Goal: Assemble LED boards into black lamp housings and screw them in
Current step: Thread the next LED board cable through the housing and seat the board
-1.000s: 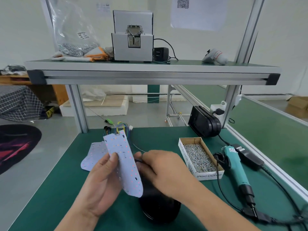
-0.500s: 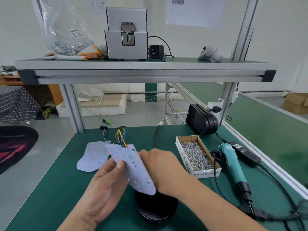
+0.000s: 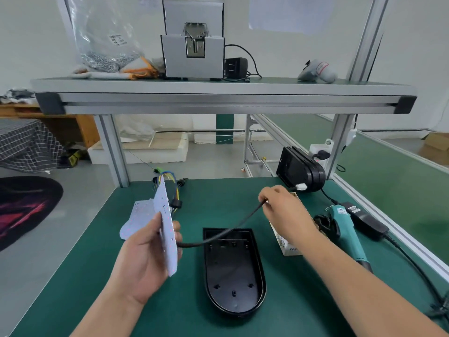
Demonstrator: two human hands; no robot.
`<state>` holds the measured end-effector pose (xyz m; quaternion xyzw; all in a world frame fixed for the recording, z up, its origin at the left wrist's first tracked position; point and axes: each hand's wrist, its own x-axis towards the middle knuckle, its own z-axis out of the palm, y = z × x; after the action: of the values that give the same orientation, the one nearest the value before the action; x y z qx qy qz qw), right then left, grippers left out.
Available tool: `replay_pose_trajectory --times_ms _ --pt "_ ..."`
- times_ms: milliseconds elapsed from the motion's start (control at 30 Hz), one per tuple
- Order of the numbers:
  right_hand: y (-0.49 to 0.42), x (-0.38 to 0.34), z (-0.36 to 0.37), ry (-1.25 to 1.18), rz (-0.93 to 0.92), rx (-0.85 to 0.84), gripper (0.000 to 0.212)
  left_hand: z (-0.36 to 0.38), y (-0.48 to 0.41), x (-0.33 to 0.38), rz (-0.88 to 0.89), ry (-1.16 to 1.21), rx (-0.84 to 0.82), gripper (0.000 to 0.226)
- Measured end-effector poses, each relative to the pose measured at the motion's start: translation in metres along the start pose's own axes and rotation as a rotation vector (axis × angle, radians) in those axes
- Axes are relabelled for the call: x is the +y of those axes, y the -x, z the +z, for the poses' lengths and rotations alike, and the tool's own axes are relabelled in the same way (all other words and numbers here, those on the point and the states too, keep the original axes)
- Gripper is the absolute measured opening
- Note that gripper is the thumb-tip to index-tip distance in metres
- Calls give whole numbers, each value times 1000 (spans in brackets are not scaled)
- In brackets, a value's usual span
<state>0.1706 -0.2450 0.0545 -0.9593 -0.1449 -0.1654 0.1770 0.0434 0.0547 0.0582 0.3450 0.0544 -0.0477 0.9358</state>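
Observation:
An open black lamp housing [image 3: 234,273] lies on the green table, its hollow side up. My left hand [image 3: 145,259] holds a white LED board [image 3: 166,229] upright on its edge, left of the housing. A black cable [image 3: 228,231] runs from the board across the housing's top end. My right hand [image 3: 283,210] pinches the far end of that cable above the table. More white LED boards [image 3: 137,216] with coloured wires lie behind my left hand.
A cardboard box of screws [image 3: 283,242] sits mostly hidden under my right forearm. A teal electric screwdriver [image 3: 346,229] and its black power adapter [image 3: 364,220] lie to the right. Stacked black housings [image 3: 300,170] stand at the back right. An aluminium shelf [image 3: 218,98] spans overhead.
My right hand has left the housing and drawn the black cable up and to the right. The LED board has turned from tilted over the housing to upright at its left, uncovering the housing.

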Motion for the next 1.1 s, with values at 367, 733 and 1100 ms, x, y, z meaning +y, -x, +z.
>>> replay_pose_trajectory --times_ms 367,733,1100 --pt "28 -30 -21 -990 46 279 15 4 -5 -24 -69 -92 44 23" --pt "61 -51 0 -1148 -63 180 20 -7 -12 -39 -86 -262 72 32" --pt "68 -53 2 -942 -133 29 18 -6 -12 -38 -45 -343 -46 37"
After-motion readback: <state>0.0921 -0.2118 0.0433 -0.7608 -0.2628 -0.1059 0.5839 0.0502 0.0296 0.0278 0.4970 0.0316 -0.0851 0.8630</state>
